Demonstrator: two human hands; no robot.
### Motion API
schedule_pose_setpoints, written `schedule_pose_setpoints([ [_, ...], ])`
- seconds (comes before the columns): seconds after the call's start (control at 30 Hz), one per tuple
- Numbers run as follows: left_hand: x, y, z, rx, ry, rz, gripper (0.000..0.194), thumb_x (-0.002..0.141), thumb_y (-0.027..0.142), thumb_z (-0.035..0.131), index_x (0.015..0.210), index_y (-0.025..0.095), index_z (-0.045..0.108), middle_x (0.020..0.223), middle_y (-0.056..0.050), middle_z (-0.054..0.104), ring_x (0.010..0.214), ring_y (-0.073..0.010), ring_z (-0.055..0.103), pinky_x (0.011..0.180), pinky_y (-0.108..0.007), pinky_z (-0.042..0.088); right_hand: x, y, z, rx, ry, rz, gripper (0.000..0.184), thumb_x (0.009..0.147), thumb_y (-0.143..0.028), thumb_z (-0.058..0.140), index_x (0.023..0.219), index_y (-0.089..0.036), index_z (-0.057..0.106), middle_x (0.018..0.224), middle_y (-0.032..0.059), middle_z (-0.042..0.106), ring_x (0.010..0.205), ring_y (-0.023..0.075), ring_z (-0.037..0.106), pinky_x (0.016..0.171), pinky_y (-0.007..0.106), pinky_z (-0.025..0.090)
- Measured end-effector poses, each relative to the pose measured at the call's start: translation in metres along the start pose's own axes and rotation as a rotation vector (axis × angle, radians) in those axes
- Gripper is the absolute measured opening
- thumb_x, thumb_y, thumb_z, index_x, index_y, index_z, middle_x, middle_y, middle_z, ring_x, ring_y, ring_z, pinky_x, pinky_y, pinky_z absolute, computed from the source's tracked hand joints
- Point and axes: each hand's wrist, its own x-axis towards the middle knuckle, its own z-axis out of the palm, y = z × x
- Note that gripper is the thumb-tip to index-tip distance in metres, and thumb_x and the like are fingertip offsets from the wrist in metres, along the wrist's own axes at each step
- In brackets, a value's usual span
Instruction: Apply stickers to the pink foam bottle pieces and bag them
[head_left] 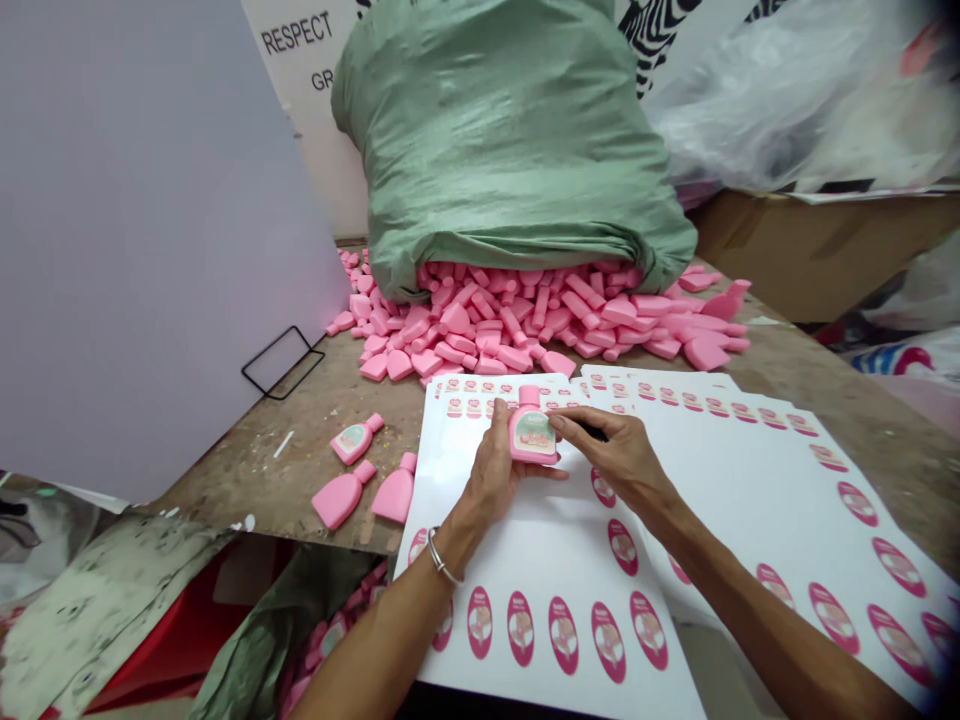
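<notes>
My left hand (493, 460) is closed around a small pink bottle (533, 455), upright with its cap at the top. A pale green and cream label (535, 430) covers the bottle's front. At the label's right edge, the fingertips of my right hand (604, 445) are pinched together. Something dark (596, 433) shows among those fingers, too hidden to name. Below both hands lies a white sticker sheet (517, 545) with pink oval stickers around a bare middle. A second sticker sheet (720, 480) lies to the right.
A labelled pink bottle (352, 440) and two plain ones (341, 498) lie on the worn table (292, 465) at left. Behind the sheets, many pink bottles (487, 335) spill from a green sack (510, 150). A white panel (150, 230) stands left, a cardboard box (840, 245) right.
</notes>
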Motion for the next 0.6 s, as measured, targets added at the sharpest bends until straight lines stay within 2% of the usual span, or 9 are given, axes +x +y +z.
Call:
schedule_pose_setpoints([
  [0.07,-0.001,0.001,-0.001,-0.002,-0.050,0.013,0.051,0.085,0.058,0.049,0.092,0.010,0.064,0.081,-0.009,0.065,0.073,-0.0177,0.063,0.069,-0.038,0.059,0.000,0.000,-0.001,-0.016,-0.005,-0.019,0.035,0.074,-0.053,0.066,0.084,-0.020,0.073,0.079,0.0048,0.072,0.074,0.0213,0.065,0.069,0.034,0.053],
  [0.17,-0.006,0.005,-0.003,0.035,-0.134,0.036,0.035,0.074,0.037,0.070,0.098,0.013,0.060,0.087,-0.005,0.062,0.074,-0.0145,0.061,0.070,-0.036,0.059,0.001,-0.002,-0.004,-0.187,0.062,-0.092,0.032,0.075,-0.051,0.065,0.082,-0.021,0.071,0.081,0.0051,0.071,0.077,0.0222,0.064,0.076,0.038,0.052],
  [0.27,-0.012,0.007,-0.003,0.066,-0.196,0.016,0.037,0.072,0.024,0.072,0.103,0.014,0.056,0.091,-0.005,0.061,0.079,-0.0145,0.061,0.072,-0.035,0.058,0.000,-0.005,-0.004,-0.323,0.152,-0.123,0.038,0.068,-0.053,0.071,0.090,-0.022,0.068,0.093,0.0065,0.070,0.087,0.0248,0.063,0.086,0.043,0.049],
  [0.33,-0.016,0.008,-0.002,0.090,-0.226,-0.004,0.034,0.073,0.025,0.070,0.102,0.015,0.055,0.088,-0.004,0.060,0.079,-0.0151,0.061,0.072,-0.037,0.058,0.000,-0.004,-0.002,-0.248,0.076,-0.089,0.050,0.065,-0.054,0.073,0.102,-0.023,0.064,0.106,0.0070,0.067,0.096,0.0250,0.063,0.088,0.042,0.050],
  [0.43,-0.026,0.012,-0.005,0.187,-0.230,-0.009,0.037,0.073,0.028,0.070,0.105,0.016,0.055,0.086,-0.004,0.060,0.078,-0.0167,0.061,0.071,-0.039,0.058,0.008,0.004,0.000,-0.152,-0.137,-0.055,0.057,0.066,-0.054,0.072,0.113,-0.023,0.059,0.117,0.0065,0.063,0.106,0.0234,0.060,0.090,0.037,0.050],
  [0.5,-0.036,0.019,-0.015,0.300,-0.165,0.001,0.037,0.075,0.031,0.066,0.107,0.015,0.055,0.090,-0.007,0.063,0.079,-0.0182,0.062,0.072,-0.038,0.057,0.026,0.016,-0.005,-0.200,-0.200,-0.056,0.056,0.069,-0.055,0.069,0.112,-0.022,0.060,0.115,0.0071,0.064,0.104,0.0229,0.061,0.088,0.036,0.051],
  [0.57,-0.048,0.029,-0.035,0.508,0.004,0.047,0.032,0.079,0.034,0.061,0.105,0.016,0.055,0.093,-0.009,0.066,0.080,-0.0197,0.063,0.077,-0.038,0.055,0.054,0.032,-0.014,-0.336,-0.120,-0.037,0.054,0.072,-0.056,0.064,0.111,-0.019,0.062,0.109,0.0086,0.067,0.097,0.0222,0.064,0.082,0.034,0.051],
  [0.6,-0.054,0.035,-0.048,0.656,0.127,0.093,0.029,0.081,0.035,0.057,0.104,0.018,0.055,0.095,-0.009,0.067,0.084,-0.0210,0.063,0.081,-0.038,0.053,0.071,0.040,-0.019,-0.426,-0.017,-0.020,0.054,0.075,-0.057,0.061,0.111,-0.017,0.062,0.107,0.0098,0.068,0.094,0.0220,0.064,0.079,0.034,0.051],
])
